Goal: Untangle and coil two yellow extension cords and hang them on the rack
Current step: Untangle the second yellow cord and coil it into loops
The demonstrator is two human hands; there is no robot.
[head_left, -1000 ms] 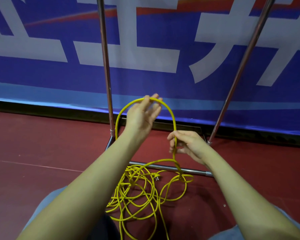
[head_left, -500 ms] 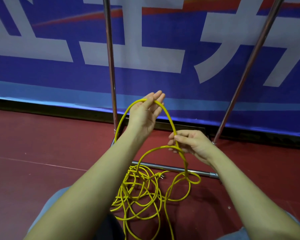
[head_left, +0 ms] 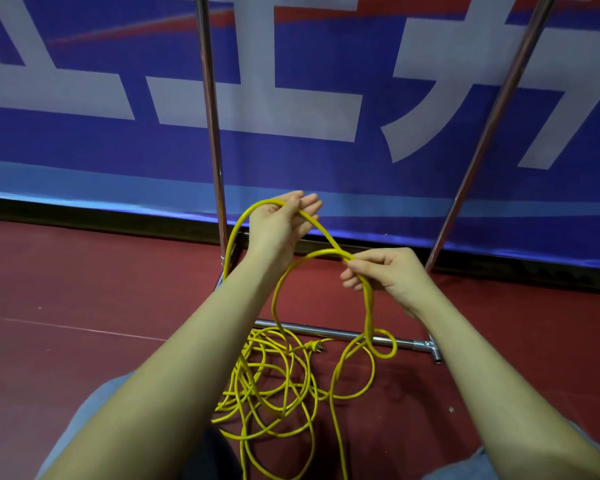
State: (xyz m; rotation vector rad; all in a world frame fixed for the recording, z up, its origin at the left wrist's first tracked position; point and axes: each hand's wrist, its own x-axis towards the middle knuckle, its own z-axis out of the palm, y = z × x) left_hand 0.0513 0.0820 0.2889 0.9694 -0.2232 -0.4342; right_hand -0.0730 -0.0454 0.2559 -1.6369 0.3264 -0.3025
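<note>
Right hand [head_left: 388,275] has the grip: fingers curled, pinching the yellow cord [head_left: 368,306] where a fresh loop closes. Left hand [head_left: 284,223] is held up with fingers near straight, cord draped over it as the top of the coil; we can't tell whether the thumb clamps it. From the right hand the cord drops to a small kink loop near the rack's base bar [head_left: 326,330], then into the tangled pile [head_left: 274,382] on the red floor [head_left: 84,289], between our knees and the rack. A plug [head_left: 315,347] lies at the pile's top edge. We can't separate cord one from cord two in that mess. Handling, our read: light, limp, moderately springy jacket, holds twist, so loops will kink if forced. Take hold a loop-length down the free run, let it slide through the fingers, don't yank from the pile. Rack uprights [head_left: 212,133] stand just behind the hands; nothing hung yet that we can see.
</note>
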